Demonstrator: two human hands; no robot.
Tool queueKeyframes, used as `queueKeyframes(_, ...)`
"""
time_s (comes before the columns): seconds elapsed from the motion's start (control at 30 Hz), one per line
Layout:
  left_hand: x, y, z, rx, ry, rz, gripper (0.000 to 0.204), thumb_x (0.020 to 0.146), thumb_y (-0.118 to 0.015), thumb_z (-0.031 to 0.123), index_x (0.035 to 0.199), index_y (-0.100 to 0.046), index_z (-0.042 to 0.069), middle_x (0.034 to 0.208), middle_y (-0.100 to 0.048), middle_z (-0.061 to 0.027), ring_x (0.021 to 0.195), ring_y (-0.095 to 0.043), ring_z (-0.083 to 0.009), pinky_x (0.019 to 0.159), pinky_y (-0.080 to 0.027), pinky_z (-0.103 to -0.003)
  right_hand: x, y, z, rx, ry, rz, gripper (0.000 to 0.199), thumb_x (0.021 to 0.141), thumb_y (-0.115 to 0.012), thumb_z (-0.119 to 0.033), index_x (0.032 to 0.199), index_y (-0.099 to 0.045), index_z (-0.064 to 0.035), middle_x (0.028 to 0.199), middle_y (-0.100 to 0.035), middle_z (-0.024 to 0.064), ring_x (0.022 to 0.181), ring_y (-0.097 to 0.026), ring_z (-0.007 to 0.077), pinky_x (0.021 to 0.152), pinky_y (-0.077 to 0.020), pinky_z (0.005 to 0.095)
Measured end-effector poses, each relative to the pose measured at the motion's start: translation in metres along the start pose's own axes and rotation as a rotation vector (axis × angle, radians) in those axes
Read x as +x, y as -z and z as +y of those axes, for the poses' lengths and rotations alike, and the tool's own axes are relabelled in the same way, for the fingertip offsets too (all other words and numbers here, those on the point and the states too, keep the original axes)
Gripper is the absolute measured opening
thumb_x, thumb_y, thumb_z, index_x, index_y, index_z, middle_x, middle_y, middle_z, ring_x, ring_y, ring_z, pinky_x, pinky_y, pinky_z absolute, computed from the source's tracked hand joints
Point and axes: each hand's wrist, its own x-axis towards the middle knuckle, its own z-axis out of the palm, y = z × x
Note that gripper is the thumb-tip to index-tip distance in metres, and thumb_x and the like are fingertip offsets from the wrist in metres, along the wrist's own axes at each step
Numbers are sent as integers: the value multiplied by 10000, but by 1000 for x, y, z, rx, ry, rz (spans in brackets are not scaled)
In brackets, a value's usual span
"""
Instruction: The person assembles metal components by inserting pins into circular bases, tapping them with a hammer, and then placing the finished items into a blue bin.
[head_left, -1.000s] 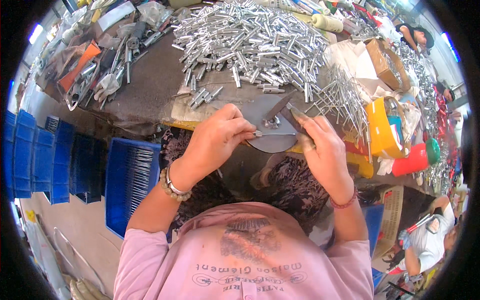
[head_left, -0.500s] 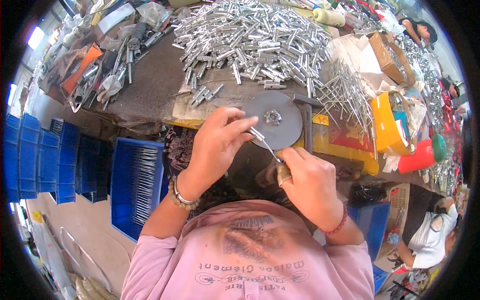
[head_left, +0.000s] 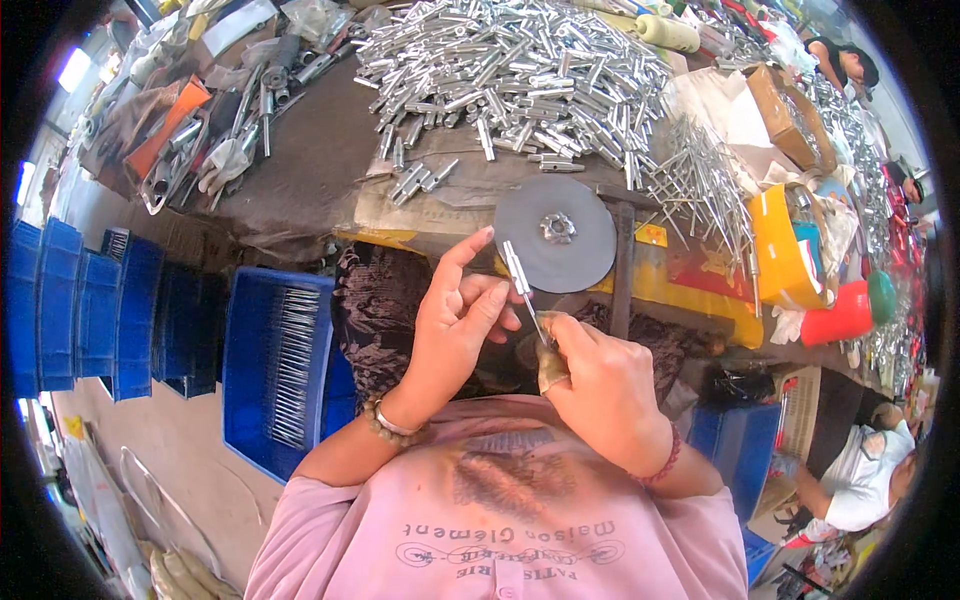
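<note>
My right hand (head_left: 605,385) is closed round a thin metal rod (head_left: 532,312), which points up and left. At its far end sits a silver cylindrical metal piece (head_left: 517,270), tilted, in front of the grey disc's lower left edge. A worn cover wraps my right thumb. Left of the piece, my left hand (head_left: 458,325) has its index finger stretched out and the others loosely bent; it appears apart from the piece. The round grey disc (head_left: 585,240) has a nut-like hub (head_left: 557,229) at its middle. Several similar pieces (head_left: 420,180) lie on the bench left of the disc.
A large heap of silver metal pieces (head_left: 520,75) covers the back of the bench. Thin rods (head_left: 700,190) pile up right of the disc, near a yellow container (head_left: 780,250). A blue crate (head_left: 255,370) of rods stands at left. Another person (head_left: 865,460) is at far right.
My left fingers have come off the metal piece and opened, the index finger stretching up. The piece on the rod has turned more upright. My right hand has shifted slightly down and left.
</note>
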Motion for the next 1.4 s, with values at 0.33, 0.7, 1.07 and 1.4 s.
queueKeyframes(0.33, -16, 61, 13, -121, -168, 234, 630, 992, -758, 58, 1549, -465, 90, 991, -692, -9, 882, -602, -53, 773, -469, -207, 18, -22, 5, 136, 120, 112, 376, 914, -781, -71, 1274, -696, -7, 1150, -700, 204, 1051, -686, 395, 890, -566, 459)
queueKeyframes(0.7, -96, 351, -125, 306, 116, 1109, 512, 904, -774, 42, 1385, -596, 26, 938, -717, -60, 837, -665, -152, 759, -540, -325, 40, -50, 42, 22, 190, 448, 561, 1093, -641, -253, 1552, -534, 52, 1598, -520, 241, 1481, -494, 438, 1231, -384, 547)
queueKeyframes(1.07, -78, 462, -212, 517, 221, 1256, 566, 833, -832, 139, 1353, -641, 21, 1159, -762, -190, 1078, -731, -320, 973, -568, -400, 44, -60, 37, -50, 213, 411, 562, 1040, -664, -135, 1550, -530, 58, 1622, -512, 244, 1505, -475, 437, 1255, -354, 541)
queueKeyframes(1.4, -66, 460, -205, 975, 204, 1213, 491, 900, -854, 298, 1265, -699, 7, 1265, -754, -271, 1207, -714, -447, 1022, -562, -482, 40, -54, 40, -23, 216, 361, 598, 1103, -619, -375, 1513, -552, 55, 1623, -483, 261, 1508, -449, 499, 1252, -356, 569)
